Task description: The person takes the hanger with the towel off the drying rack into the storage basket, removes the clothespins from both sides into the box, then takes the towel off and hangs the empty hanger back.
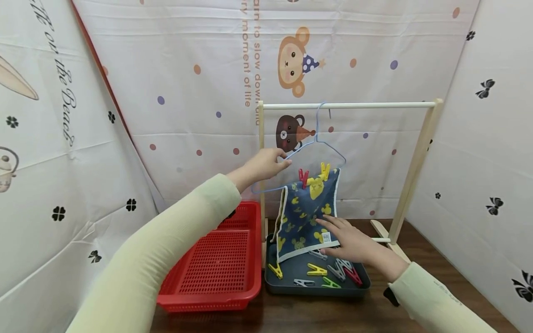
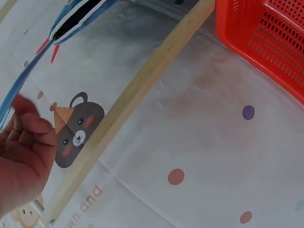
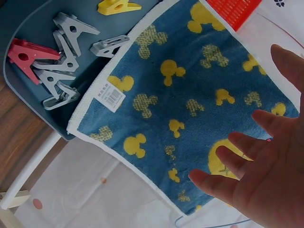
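Blue towel (image 1: 306, 210), clipped on hanger (image 1: 316, 137). Left hand (image 1: 266, 164): above towel, pinching hanger. Right hand (image 1: 351, 240): fingers spread before towel; contact unclear. Tray (image 1: 316, 291): beneath towel.

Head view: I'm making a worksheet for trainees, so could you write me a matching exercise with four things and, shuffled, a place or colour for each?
Things
1. Towel
2. Basket
3. Hanger
4. Tray

Places and colours
A. Hooked over the white bar
B. Dark, with loose clips in it
C. Blue, with yellow shapes
D. Red, on the left

Right pairs: 1-C, 2-D, 3-A, 4-B
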### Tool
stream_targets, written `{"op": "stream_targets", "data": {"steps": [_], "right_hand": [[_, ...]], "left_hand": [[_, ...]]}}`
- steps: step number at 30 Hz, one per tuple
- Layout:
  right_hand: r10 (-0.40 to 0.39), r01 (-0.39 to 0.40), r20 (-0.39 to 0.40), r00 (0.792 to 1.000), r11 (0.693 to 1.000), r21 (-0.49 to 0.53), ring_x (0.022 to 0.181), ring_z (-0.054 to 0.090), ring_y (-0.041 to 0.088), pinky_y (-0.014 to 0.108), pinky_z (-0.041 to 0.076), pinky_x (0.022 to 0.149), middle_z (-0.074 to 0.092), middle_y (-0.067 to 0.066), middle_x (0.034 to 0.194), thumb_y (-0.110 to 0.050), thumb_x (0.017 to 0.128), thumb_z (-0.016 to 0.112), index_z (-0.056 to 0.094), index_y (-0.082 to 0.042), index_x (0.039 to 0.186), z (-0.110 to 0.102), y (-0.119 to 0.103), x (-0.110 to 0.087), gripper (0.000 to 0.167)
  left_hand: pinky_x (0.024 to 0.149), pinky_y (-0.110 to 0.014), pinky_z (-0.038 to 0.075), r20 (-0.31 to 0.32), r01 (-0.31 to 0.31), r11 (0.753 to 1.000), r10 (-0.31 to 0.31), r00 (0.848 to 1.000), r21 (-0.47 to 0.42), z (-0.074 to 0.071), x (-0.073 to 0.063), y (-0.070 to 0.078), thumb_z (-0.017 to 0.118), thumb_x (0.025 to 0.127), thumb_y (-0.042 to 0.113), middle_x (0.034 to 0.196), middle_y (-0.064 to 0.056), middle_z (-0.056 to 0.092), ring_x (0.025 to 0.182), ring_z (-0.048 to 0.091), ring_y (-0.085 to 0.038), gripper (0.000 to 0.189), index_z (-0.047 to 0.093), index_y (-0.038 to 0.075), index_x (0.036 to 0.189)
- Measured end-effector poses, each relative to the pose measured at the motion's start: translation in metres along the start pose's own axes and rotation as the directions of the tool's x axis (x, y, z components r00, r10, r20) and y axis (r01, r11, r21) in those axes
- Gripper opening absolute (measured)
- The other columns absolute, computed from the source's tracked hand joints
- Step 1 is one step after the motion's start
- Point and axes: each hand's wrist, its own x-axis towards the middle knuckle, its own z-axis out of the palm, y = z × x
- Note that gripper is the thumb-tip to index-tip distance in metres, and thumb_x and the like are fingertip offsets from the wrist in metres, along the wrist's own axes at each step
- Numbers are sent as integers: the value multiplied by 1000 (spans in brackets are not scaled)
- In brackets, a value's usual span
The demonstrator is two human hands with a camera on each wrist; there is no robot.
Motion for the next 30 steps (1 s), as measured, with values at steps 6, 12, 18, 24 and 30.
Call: {"op": "stream_targets", "data": {"steps": [6,12,18,24,30], "right_hand": [[-12,12,-9,1000,1000,8,141,41,55,70,40,108,41,28,158,-42,90,76,44,-8,153,2,2,-1,79],[-18,18,-21,1000,1000,1,141,41,56,70,41,108,40,29,158,-41,90,76,45,-7,152,3,4,0,78],[-13,13,-19,1000,1000,2,142,40,56,70,40,108,40,29,158,-39,90,77,45,-7,152,3,4,0,78],[-16,16,-14,1000,1000,14,141,40,57,70,40,107,40,30,158,-41,90,77,45,-7,152,2,6,-2,78],[-10,10,-1,1000,1000,25,143,37,57,71,39,108,37,30,159,-42,92,75,42,-8,154,1,8,-1,79]], "left_hand": [[74,-30,48,-94,-35,995,44,995,98,5,1,0,55,107,28,101,-10,74,82,58,-18,28,70,6,117],[66,-27,45,-198,-51,984,85,977,170,13,0,0,55,107,29,88,-7,72,75,58,-17,27,72,8,109],[62,-27,43,-249,-55,981,100,963,184,13,1,1,57,106,29,83,-7,72,72,58,-17,27,75,8,106],[63,-28,44,-277,-63,972,126,953,226,2,3,1,57,106,30,86,-6,74,71,59,-16,28,76,9,105],[60,-27,36,-289,-57,969,128,949,240,-13,3,3,57,106,31,80,-6,66,68,53,-17,30,76,9,101]]}}
